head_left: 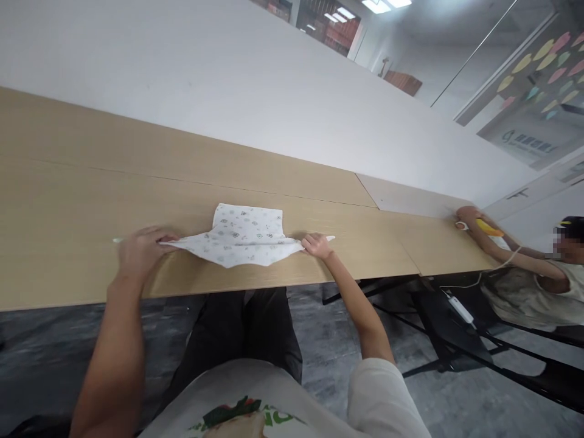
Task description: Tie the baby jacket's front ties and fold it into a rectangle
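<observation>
A white cloth (249,234) with small grey printed figures lies on the wooden table, near its front edge. Its far part is flat and roughly rectangular, while the near part is pulled wide to both sides, with a crease running across. My left hand (145,249) is closed on the left corner, and a pale tip pokes out beyond it. At the opposite corner, my right hand (316,244) pinches the fabric, with a short end sticking out past the fingers. Whether the cloth is a garment, I cannot tell.
The long wooden table (68,213) runs along a white wall (205,103). At the right a co-worker (542,274) sits, arms on the table near a yellow object (489,227). Black folding chairs (449,325) stand below, one bearing a white power strip (460,308).
</observation>
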A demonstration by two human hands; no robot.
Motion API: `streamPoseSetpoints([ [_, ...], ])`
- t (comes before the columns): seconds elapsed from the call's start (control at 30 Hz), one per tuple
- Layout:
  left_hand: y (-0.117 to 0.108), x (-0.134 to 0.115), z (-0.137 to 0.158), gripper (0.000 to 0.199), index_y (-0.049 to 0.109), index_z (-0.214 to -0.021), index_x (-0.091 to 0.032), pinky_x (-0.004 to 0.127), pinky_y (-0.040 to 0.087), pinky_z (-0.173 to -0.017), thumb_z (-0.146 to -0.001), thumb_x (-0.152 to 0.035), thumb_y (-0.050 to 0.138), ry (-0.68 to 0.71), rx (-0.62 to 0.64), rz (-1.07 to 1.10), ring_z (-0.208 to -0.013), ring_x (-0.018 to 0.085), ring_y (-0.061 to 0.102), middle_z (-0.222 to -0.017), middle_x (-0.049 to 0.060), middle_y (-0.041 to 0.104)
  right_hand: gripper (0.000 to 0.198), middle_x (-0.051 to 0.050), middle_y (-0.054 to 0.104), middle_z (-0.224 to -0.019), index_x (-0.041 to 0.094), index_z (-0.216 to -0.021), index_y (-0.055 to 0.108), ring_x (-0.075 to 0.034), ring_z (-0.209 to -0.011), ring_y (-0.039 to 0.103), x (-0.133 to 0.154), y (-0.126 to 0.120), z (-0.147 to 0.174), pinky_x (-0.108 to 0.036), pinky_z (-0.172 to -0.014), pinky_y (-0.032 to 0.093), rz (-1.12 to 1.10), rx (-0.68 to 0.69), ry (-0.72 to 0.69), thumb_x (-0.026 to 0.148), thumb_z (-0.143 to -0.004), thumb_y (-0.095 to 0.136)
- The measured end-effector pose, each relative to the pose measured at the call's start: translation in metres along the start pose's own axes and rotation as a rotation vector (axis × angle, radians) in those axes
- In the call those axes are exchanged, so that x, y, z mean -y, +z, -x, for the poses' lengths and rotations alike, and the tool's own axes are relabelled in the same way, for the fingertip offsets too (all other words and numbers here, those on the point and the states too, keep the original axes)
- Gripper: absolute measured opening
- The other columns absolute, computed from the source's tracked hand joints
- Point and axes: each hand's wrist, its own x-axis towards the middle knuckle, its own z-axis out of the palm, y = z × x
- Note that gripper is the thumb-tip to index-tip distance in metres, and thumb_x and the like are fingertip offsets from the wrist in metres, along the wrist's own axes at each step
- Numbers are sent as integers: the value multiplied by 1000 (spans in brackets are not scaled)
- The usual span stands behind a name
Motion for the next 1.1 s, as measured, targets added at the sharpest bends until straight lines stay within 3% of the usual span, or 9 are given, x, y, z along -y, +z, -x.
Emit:
streamPoseSetpoints([
  [0.17,3,-3,41,38,79,-92,-22,32,44,-72,-85,-22,43,-68,-13,-109,-94,24,63,-96,8,73,21,-8,65,-80,16,-88,63,-17,-71,58,30,-2,28,-27,-62,41,-26,173,87,8,-97,46],
  [0.33,3,-7,48,47,73,-121,-17,37,46,-77,-89,-26,40,-191,-3,-229,-98,29,60,-101,15,69,22,-12,68,-99,15,-105,64,-21,-86,63,44,-6,41,-29,-71,47,-28,278,288,8,-98,44],
  [0.43,0,-7,48,47,72,-123,-15,45,46,-88,-90,-31,43,-223,-37,-284,-101,32,57,-108,18,65,25,-14,66,-108,15,-111,63,-22,-93,63,48,-7,45,-29,-72,47,-62,274,471,9,-98,43],
  [0.57,-3,-1,56,42,75,-116,-14,51,44,-97,-90,-25,44,-279,-169,-216,-112,34,54,-124,19,62,30,-14,66,-111,14,-110,66,-21,-99,62,50,-6,51,-27,-75,45,-146,209,735,4,-93,44],
  [0.7,-6,9,67,46,74,-115,-11,45,46,-101,-85,-13,39,-392,-254,-49,-116,29,58,-130,17,63,36,-13,67,-111,13,-112,68,-20,-90,64,53,-6,61,-26,-73,42,-241,125,1054,1,-89,43],
  [0.77,-7,10,67,52,71,-121,-14,42,49,-96,-83,-12,37,-494,-221,12,-112,28,62,-126,14,67,37,-12,69,-110,13,-114,68,-19,-86,64,55,-7,67,-26,-70,41,-290,81,1188,2,-89,42],
  [0.87,-10,6,58,52,63,-134,-15,48,49,-92,-90,-29,37,-608,-145,-39,-105,33,64,-115,17,71,40,-12,71,-105,14,-117,68,-20,-84,66,58,-5,73,-26,-68,40,-341,15,1341,4,-89,42],
  [0.97,-11,-1,44,61,61,-134,-11,51,46,-96,-89,-48,43,-556,-48,-108,-107,37,62,-112,22,70,35,-15,73,-98,11,-114,69,-22,-83,67,59,0,74,-27,-67,42,-352,-81,1435,11,-91,43],
  [1.1,-5,-3,33,60,60,-135,-13,47,45,-100,-83,-42,48,-489,1,1,-110,34,61,-118,18,68,32,-21,71,-92,8,-107,68,-28,-79,68,60,8,64,-31,-65,45,-315,-201,1443,29,-95,48],
])
